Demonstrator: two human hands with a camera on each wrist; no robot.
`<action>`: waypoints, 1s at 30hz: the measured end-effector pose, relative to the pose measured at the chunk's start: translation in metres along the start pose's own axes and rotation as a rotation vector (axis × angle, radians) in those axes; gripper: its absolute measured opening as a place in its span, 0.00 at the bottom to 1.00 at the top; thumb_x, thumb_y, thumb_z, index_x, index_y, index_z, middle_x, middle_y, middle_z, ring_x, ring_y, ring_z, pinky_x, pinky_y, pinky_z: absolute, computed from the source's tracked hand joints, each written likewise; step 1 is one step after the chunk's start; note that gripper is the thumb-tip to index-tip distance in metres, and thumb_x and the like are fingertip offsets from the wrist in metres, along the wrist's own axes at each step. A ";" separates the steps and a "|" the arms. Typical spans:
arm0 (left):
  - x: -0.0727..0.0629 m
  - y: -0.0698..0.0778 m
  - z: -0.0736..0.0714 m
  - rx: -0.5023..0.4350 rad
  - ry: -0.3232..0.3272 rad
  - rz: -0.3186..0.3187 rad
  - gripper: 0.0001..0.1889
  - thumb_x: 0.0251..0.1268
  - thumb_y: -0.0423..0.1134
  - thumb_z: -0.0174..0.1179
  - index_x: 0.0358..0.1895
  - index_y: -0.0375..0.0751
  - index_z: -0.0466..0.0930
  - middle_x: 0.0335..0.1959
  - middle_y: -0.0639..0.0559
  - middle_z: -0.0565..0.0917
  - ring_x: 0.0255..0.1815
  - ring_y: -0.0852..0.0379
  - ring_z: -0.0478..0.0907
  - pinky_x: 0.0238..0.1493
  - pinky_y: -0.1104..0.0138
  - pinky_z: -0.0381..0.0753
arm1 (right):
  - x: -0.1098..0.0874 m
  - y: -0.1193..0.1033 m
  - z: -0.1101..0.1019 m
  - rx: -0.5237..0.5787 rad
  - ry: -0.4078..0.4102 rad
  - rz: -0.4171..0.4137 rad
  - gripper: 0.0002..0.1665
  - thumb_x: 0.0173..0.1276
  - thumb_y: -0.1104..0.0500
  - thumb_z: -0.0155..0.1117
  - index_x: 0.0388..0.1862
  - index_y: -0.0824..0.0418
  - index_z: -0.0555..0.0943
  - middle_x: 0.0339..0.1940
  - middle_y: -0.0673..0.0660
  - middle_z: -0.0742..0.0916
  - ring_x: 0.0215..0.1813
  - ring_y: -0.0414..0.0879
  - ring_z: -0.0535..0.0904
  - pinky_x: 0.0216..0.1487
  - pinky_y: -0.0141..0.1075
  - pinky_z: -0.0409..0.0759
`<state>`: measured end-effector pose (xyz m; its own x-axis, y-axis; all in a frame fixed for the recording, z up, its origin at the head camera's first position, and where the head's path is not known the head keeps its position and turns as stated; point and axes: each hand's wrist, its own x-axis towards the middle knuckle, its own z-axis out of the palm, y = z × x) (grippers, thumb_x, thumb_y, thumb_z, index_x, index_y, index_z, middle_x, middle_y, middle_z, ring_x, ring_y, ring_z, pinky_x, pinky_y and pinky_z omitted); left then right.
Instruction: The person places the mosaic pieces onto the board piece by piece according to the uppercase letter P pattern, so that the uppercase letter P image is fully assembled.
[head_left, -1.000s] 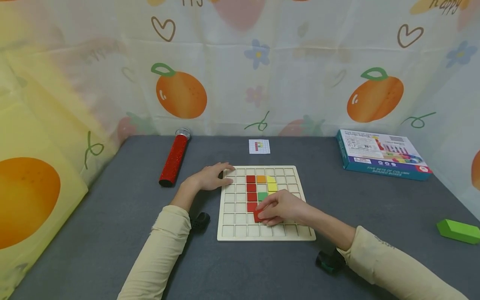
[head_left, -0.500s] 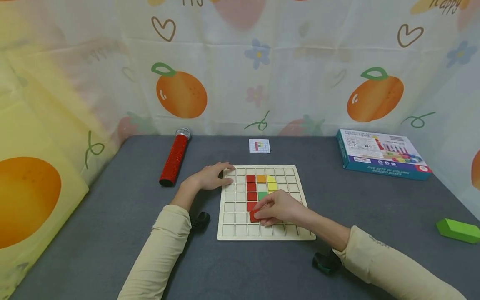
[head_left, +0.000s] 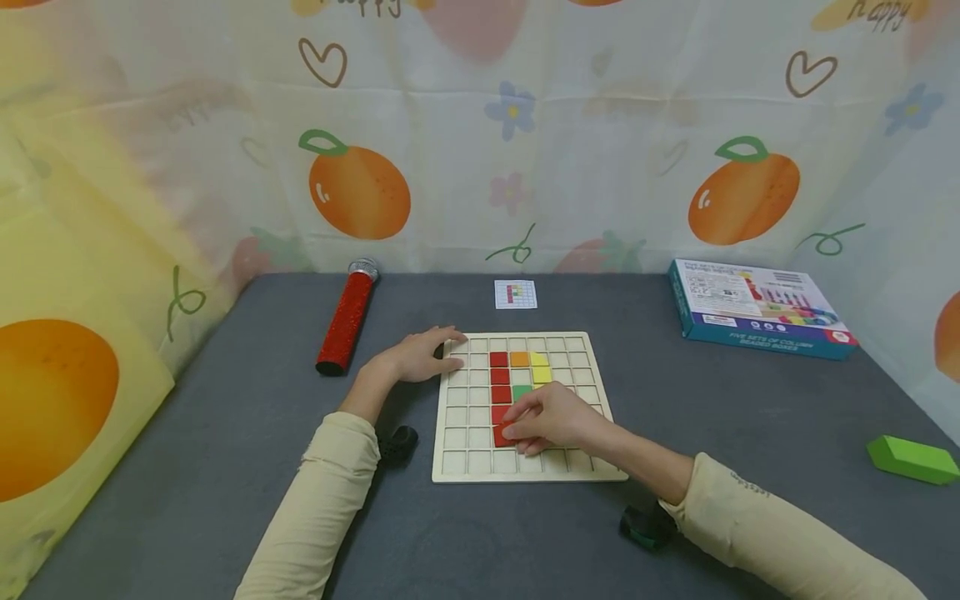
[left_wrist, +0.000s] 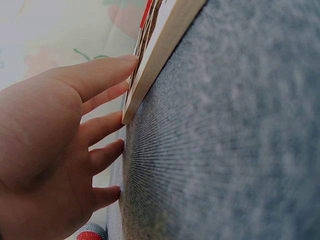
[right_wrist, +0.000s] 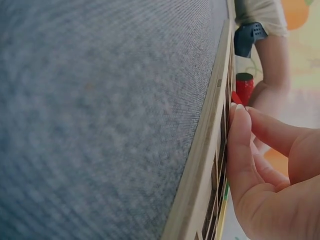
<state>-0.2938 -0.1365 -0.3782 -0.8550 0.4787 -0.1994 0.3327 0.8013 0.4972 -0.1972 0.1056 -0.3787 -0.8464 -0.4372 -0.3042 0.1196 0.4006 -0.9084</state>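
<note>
A pale wooden grid board (head_left: 457, 462) lies on the table, with a column of red square tiles (head_left: 500, 377), an orange tile (head_left: 519, 359), yellow tiles (head_left: 541, 374) and a green tile (head_left: 522, 392) in its cells. My right hand (head_left: 553, 417) pinches a red square tile (head_left: 502, 437) between thumb and finger at the bottom of the red column; in the right wrist view only a sliver of that red tile (right_wrist: 236, 97) shows. With fingers extended, my left hand (head_left: 416, 355) rests at the board's upper left corner, its thumb touching the top in the left wrist view.
Behind the board lies a small printed pattern card (head_left: 515, 294). To its left is a red glittery microphone (head_left: 347, 321); a teal-and-white box (head_left: 761, 308) lies at the back right. A green block (head_left: 912, 459) sits by the right edge. Patterned cloth (head_left: 600, 167) hangs behind.
The red tile in my right hand has moved left, from right of the red column to directly below it, and now lies straight with the column. My left hand has stayed at the board's corner.
</note>
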 end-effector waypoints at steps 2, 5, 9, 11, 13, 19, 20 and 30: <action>0.000 -0.001 0.001 -0.001 0.000 0.002 0.26 0.69 0.46 0.56 0.67 0.44 0.66 0.72 0.39 0.58 0.73 0.39 0.49 0.67 0.44 0.53 | 0.000 0.001 0.001 0.000 0.003 0.001 0.11 0.59 0.63 0.71 0.39 0.68 0.84 0.24 0.59 0.86 0.24 0.45 0.82 0.29 0.35 0.82; 0.000 -0.001 0.002 -0.002 0.001 0.005 0.26 0.69 0.46 0.56 0.67 0.44 0.66 0.72 0.38 0.58 0.72 0.39 0.52 0.66 0.44 0.54 | -0.001 0.002 0.002 -0.008 0.009 -0.001 0.09 0.61 0.62 0.69 0.38 0.67 0.84 0.24 0.58 0.85 0.24 0.44 0.81 0.29 0.36 0.82; 0.000 -0.001 0.002 0.000 0.001 -0.004 0.26 0.69 0.47 0.56 0.67 0.45 0.66 0.72 0.39 0.58 0.73 0.39 0.50 0.66 0.43 0.54 | -0.002 0.002 0.002 -0.008 0.006 -0.007 0.08 0.64 0.63 0.67 0.38 0.68 0.84 0.24 0.58 0.85 0.23 0.44 0.81 0.30 0.35 0.82; 0.000 -0.001 0.002 0.002 0.004 -0.008 0.26 0.69 0.47 0.56 0.68 0.45 0.66 0.73 0.39 0.58 0.73 0.40 0.48 0.67 0.43 0.53 | -0.002 0.001 0.002 -0.004 0.003 -0.009 0.08 0.64 0.63 0.66 0.39 0.69 0.84 0.24 0.58 0.84 0.23 0.44 0.81 0.29 0.35 0.82; -0.001 -0.001 0.002 0.002 0.008 -0.006 0.26 0.69 0.46 0.56 0.68 0.44 0.66 0.72 0.39 0.58 0.73 0.39 0.48 0.67 0.43 0.53 | -0.002 0.000 0.001 -0.005 0.003 -0.006 0.09 0.65 0.63 0.65 0.40 0.69 0.84 0.24 0.58 0.84 0.23 0.43 0.81 0.30 0.35 0.82; -0.001 -0.001 0.002 -0.013 0.012 -0.008 0.26 0.69 0.46 0.56 0.68 0.45 0.66 0.72 0.39 0.58 0.73 0.40 0.48 0.67 0.43 0.52 | 0.000 0.002 -0.003 0.014 -0.009 -0.001 0.13 0.66 0.61 0.65 0.45 0.69 0.83 0.28 0.58 0.86 0.28 0.46 0.83 0.34 0.36 0.83; -0.001 -0.002 0.003 -0.015 0.012 -0.009 0.26 0.69 0.46 0.56 0.68 0.45 0.66 0.72 0.39 0.58 0.73 0.40 0.48 0.67 0.43 0.52 | 0.001 0.004 -0.005 0.021 -0.020 -0.004 0.14 0.66 0.60 0.65 0.46 0.69 0.82 0.29 0.59 0.86 0.29 0.46 0.83 0.35 0.37 0.83; 0.006 -0.003 0.006 -0.057 0.200 0.077 0.34 0.69 0.48 0.56 0.74 0.42 0.56 0.75 0.41 0.53 0.75 0.42 0.44 0.68 0.42 0.40 | 0.004 0.006 -0.031 -0.268 -0.063 -0.330 0.23 0.71 0.51 0.59 0.58 0.63 0.77 0.55 0.57 0.81 0.55 0.50 0.78 0.55 0.44 0.75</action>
<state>-0.2971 -0.1342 -0.3864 -0.8917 0.4525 0.0099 0.3819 0.7406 0.5528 -0.2163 0.1310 -0.3766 -0.7821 -0.6222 -0.0346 -0.2982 0.4223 -0.8560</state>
